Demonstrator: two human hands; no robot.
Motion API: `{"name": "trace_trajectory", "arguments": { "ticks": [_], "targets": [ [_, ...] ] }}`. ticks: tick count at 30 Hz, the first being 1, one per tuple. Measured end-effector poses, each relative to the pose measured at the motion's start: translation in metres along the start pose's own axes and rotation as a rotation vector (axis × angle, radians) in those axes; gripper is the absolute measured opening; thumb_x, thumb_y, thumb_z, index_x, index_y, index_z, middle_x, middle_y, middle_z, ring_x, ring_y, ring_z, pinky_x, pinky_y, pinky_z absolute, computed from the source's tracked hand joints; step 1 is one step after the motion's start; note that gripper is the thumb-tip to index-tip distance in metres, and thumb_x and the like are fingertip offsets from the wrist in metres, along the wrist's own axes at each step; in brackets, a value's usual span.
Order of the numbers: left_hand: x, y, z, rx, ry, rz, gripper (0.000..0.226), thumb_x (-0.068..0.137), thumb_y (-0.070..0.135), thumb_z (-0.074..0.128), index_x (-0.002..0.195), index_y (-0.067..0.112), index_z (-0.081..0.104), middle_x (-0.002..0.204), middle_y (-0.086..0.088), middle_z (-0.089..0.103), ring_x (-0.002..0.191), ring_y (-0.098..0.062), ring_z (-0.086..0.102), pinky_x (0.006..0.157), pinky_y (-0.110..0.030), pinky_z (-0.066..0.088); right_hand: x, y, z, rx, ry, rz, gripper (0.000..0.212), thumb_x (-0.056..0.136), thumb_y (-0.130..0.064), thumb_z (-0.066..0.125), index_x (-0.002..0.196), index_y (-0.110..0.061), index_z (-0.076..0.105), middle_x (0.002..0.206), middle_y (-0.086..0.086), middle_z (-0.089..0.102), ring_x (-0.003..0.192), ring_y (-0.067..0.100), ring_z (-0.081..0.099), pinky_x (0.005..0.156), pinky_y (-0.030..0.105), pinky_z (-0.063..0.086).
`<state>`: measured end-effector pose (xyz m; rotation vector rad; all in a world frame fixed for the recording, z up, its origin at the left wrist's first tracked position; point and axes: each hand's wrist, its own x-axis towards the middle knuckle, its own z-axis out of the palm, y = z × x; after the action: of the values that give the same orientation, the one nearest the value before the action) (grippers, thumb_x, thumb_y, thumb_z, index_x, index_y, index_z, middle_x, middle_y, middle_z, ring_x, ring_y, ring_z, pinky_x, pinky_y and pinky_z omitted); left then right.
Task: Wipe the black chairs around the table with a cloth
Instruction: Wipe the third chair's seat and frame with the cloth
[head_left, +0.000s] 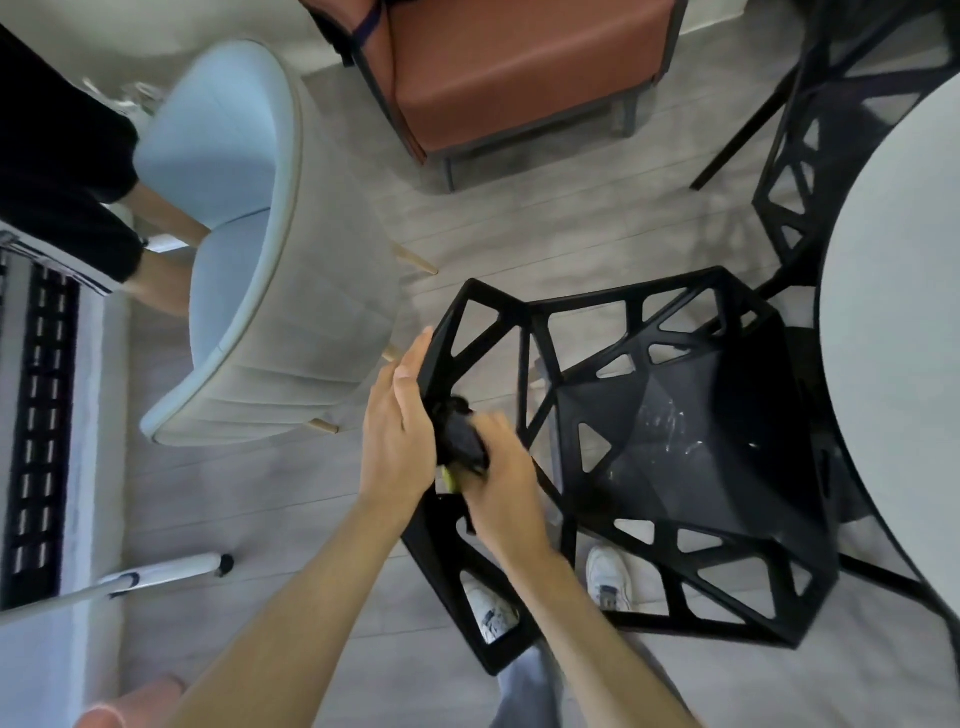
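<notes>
Head view, from the left: a pale blue chair (223, 234) stands apart from the work. The left hand (397, 441) lies with straight fingers against the outer edge of the black chair (675, 431), steadying its backrest. Just beside it, the right hand (501, 488) curls around a dark cloth (462, 439) with a yellow-green corner and presses it onto the backrest frame. The seat shows pale streaks, so the wiping of this chair looks unfinished. Further right, a second black chair (795, 171) stands behind the round white table (904, 312) and is probably yet to be wiped. No readable brand or writing appears anywhere.
</notes>
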<state>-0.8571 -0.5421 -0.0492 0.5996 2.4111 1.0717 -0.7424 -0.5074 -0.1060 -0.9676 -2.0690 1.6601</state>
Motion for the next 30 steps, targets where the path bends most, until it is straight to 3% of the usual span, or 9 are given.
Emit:
{"name": "trace_trajectory", "arguments": {
  "ticks": [3, 8, 11, 14, 16, 21, 25, 27, 30],
  "targets": [
    [-0.001, 0.004, 0.0, -0.016, -0.025, 0.001, 0.057, 0.109, 0.039, 0.011, 0.155, 0.037, 0.045, 0.154, 0.021, 0.047, 0.144, 0.005, 0.036, 0.125, -0.03, 0.029, -0.022, 0.006, -0.003, 0.077, 0.033, 0.068, 0.047, 0.087, -0.003, 0.071, 0.12, -0.034, 0.061, 0.114, -0.017, 0.055, 0.11, 0.009, 0.06, 0.095, 0.037, 0.054],
    [-0.002, 0.0, -0.003, -0.1, -0.022, -0.017, 0.052, 0.113, 0.036, 0.014, 0.15, 0.039, 0.05, 0.141, 0.015, 0.055, 0.129, 0.008, 0.048, 0.111, -0.018, 0.038, 0.014, -0.031, 0.011, 0.122, 0.218, -0.039, 0.04, 0.089, -0.008, 0.067, 0.119, -0.034, 0.067, 0.11, -0.015, 0.057, 0.104, 0.014, 0.059, 0.089, 0.027, 0.051],
    [-0.002, 0.002, -0.002, -0.122, -0.024, -0.031, 0.054, 0.111, 0.039, 0.014, 0.152, 0.035, 0.049, 0.152, 0.017, 0.051, 0.142, 0.006, 0.04, 0.123, -0.03, 0.032, 0.014, 0.002, 0.012, -0.027, 0.211, 0.013, 0.034, 0.091, -0.011, 0.063, 0.12, -0.028, 0.07, 0.113, -0.015, 0.059, 0.105, 0.009, 0.055, 0.087, 0.021, 0.048],
    [-0.002, 0.005, -0.001, -0.081, -0.027, -0.001, 0.059, 0.109, 0.044, 0.013, 0.155, 0.03, 0.046, 0.157, 0.017, 0.046, 0.147, 0.004, 0.034, 0.127, -0.035, 0.026, 0.005, 0.065, -0.004, -0.184, 0.165, 0.248, 0.02, 0.097, -0.017, 0.063, 0.112, -0.026, 0.071, 0.109, -0.012, 0.062, 0.101, 0.016, 0.057, 0.086, 0.033, 0.052],
    [-0.003, 0.003, -0.002, -0.053, -0.019, 0.008, 0.06, 0.108, 0.047, 0.012, 0.156, 0.031, 0.044, 0.158, 0.016, 0.046, 0.148, 0.003, 0.033, 0.127, -0.036, 0.025, 0.004, 0.086, -0.011, -0.157, 0.135, 0.336, 0.019, 0.096, -0.014, 0.064, 0.113, -0.021, 0.071, 0.108, -0.005, 0.064, 0.102, 0.022, 0.061, 0.09, 0.044, 0.055],
    [-0.003, 0.004, -0.002, -0.04, -0.024, -0.006, 0.056, 0.11, 0.046, 0.013, 0.155, 0.034, 0.044, 0.157, 0.017, 0.046, 0.148, 0.002, 0.033, 0.127, -0.037, 0.026, 0.017, 0.036, -0.002, 0.05, 0.146, 0.13, 0.024, 0.091, -0.006, 0.067, 0.102, -0.028, 0.066, 0.099, -0.01, 0.065, 0.097, 0.008, 0.063, 0.086, 0.028, 0.052],
    [-0.002, 0.004, 0.0, -0.034, -0.017, -0.002, 0.055, 0.11, 0.043, 0.014, 0.155, 0.033, 0.045, 0.156, 0.018, 0.046, 0.146, 0.003, 0.035, 0.126, -0.036, 0.027, 0.016, 0.02, 0.006, 0.045, 0.154, -0.058, 0.03, 0.086, 0.0, 0.068, 0.111, -0.017, 0.069, 0.106, -0.009, 0.064, 0.103, 0.012, 0.062, 0.09, 0.02, 0.048],
    [-0.002, 0.003, 0.0, -0.039, -0.023, 0.007, 0.055, 0.11, 0.043, 0.014, 0.156, 0.032, 0.044, 0.157, 0.018, 0.046, 0.147, 0.003, 0.034, 0.127, -0.036, 0.027, 0.012, 0.049, 0.005, -0.081, 0.133, 0.04, 0.021, 0.091, -0.01, 0.065, 0.109, -0.021, 0.069, 0.106, -0.013, 0.063, 0.102, 0.013, 0.06, 0.091, 0.023, 0.047],
    [-0.001, 0.001, 0.0, -0.03, -0.029, 0.023, 0.057, 0.109, 0.045, 0.014, 0.156, 0.032, 0.043, 0.158, 0.017, 0.045, 0.149, 0.002, 0.033, 0.127, -0.038, 0.026, 0.008, 0.097, -0.006, -0.125, 0.089, 0.324, 0.017, 0.097, -0.02, 0.065, 0.112, -0.025, 0.07, 0.107, -0.014, 0.064, 0.104, 0.013, 0.063, 0.094, 0.04, 0.055]
  ]
}}
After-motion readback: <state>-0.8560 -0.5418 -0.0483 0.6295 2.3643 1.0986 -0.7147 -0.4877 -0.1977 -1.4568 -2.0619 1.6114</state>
